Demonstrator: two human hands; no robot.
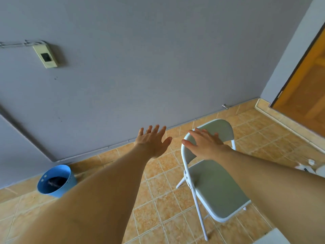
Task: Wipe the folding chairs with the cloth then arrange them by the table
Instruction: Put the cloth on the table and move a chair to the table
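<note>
Bare forearms reach out from the bottom edge, one on each side of the folding chair (213, 173), which stands unfolded on the tan tiled floor (158, 205). Nearest of all, a pale flat corner (274, 237) shows at the lower edge just right of the chair's front leg; what it belongs to cannot be told. The chair has a white tube frame and a grey-green seat and backrest, the seat nearer the camera and the backrest farther off toward the wall.

The right hand (205, 144) is spread flat, palm down, fingers loose and extended, over the top of the chair's backrest; whether it touches the backrest or sits just above it cannot be told. It grips nothing. The left hand (153, 140) is just left of the chair's backrest, apart from it, also spread wide with fingers fanned and nothing in it.

Left of the chair, well apart, a blue bucket (56, 181) sits on the floor against the base of the wall, with something dark inside. Right of the chair, small white items (309, 166) lie on the tiles, blurred. Beyond the chair rises the grey wall (140, 59), with a small metal stud (225, 106) near its base and a cream wall box (46, 56) high to the left. Far right of the chair stands an orange-brown door (306, 88).
</note>
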